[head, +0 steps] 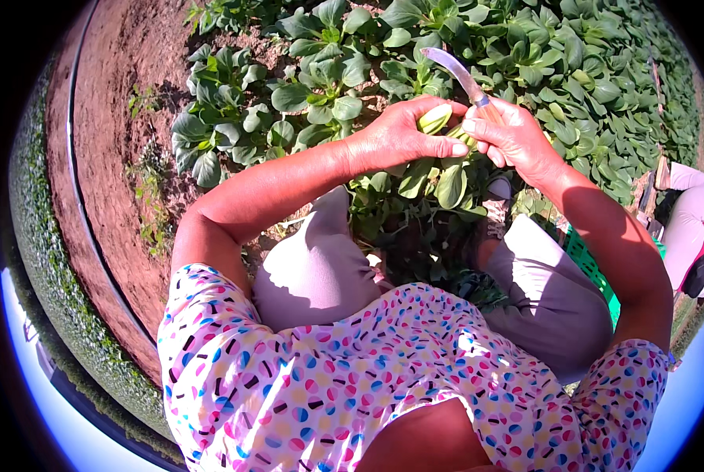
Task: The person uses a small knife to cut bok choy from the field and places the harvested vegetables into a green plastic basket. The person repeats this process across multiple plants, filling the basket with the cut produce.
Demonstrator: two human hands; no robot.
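My left hand (408,131) is closed around a leafy green plant (434,120), its pale base pointing up and its leaves (451,186) hanging down. It looks like bok choy. In my right hand (512,134) is a curved harvesting knife with an orange handle (490,112). The knife's blade (458,71) points up and to the left, above the leaves in the bed. Both hands are close together, and the right fingers reach the plant's stalks. My fingers hide part of the stalks.
Rows of leafy greens (564,71) grow ahead and to the right. Bare soil (121,118) lies to the left, crossed by a black hose (75,153). A green plastic crate (591,265) stands beside my right leg. Another person's leg (691,206) is at the far right.
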